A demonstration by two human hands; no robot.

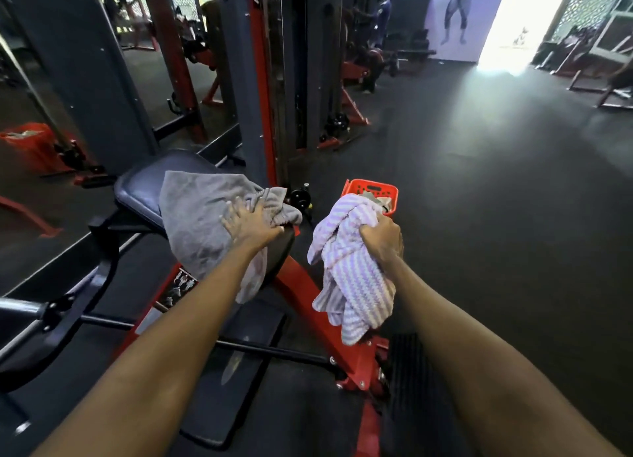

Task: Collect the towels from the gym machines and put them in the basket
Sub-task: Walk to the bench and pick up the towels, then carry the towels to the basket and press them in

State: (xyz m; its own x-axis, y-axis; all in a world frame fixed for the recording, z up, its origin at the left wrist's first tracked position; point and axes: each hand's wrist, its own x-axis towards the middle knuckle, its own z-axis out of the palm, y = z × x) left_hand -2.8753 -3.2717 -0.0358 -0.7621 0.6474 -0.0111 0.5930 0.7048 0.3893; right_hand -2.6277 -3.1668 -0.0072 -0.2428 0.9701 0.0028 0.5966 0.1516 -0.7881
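The left hand (251, 222) lies on a soft grey cloth towel (195, 213) in the middle of the frame. Its fingers are spread out on the cloth, not closed round it. The grey towel hangs over the dark padded seat (137, 189) of a red gym machine (301, 285). Just right of the middle, the right hand (382, 239) squeezes tight round a purple and white striped towel (356, 278), which hangs in the air. Behind it, a red plastic basket with holes (371, 189) sits on the dark floor (496, 200) with some cloth inside.
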